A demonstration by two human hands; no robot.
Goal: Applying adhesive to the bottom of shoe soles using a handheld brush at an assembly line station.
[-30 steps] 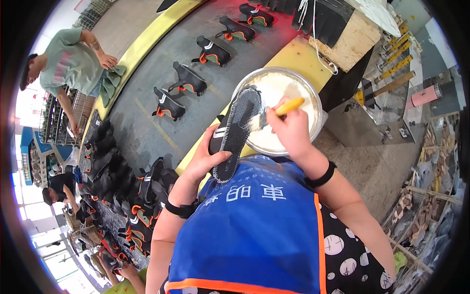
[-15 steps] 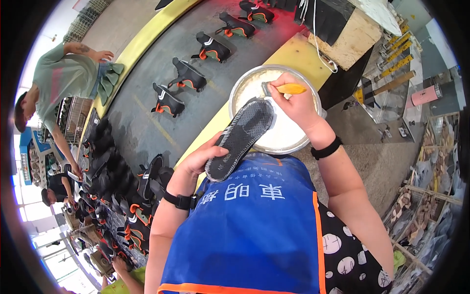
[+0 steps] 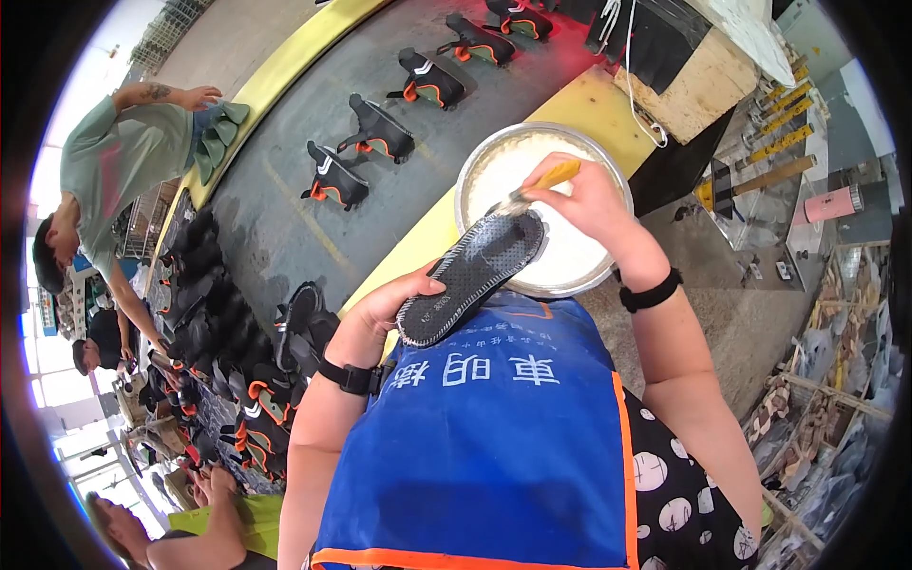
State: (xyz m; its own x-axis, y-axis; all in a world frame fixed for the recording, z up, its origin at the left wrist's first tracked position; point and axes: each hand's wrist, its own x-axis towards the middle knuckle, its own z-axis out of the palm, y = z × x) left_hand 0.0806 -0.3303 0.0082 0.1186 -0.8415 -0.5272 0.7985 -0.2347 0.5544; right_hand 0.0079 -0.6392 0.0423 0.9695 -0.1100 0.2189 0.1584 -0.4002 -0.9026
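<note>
My left hand (image 3: 397,293) is closed round the heel end of a black shoe (image 3: 475,271), thumb on its sole. The shoe lies bottom up, pale stitching running round the sole's edge, its toe over the rim of a round metal bowl (image 3: 581,284). White liquid (image 3: 578,249) fills much of the bowl. Between the closed fingers of my right hand (image 3: 597,201) is a brush (image 3: 560,173) with a yellow handle. Its bristles touch the sole's far edge near the toe.
Black and orange shoes (image 3: 380,133) stand in a row on a grey conveyor belt (image 3: 285,161) with yellow edges. More shoes (image 3: 214,318) are heaped at left. A person (image 3: 123,161) reaches towards them; another (image 3: 204,527) sits lower left. Tools and a pink cylinder (image 3: 832,203) lie right.
The brush has moved from over the bowl onto the shoe's sole. The shoes in the row have shifted slightly farther along the belt. At lower left, more of a person has come into view.
</note>
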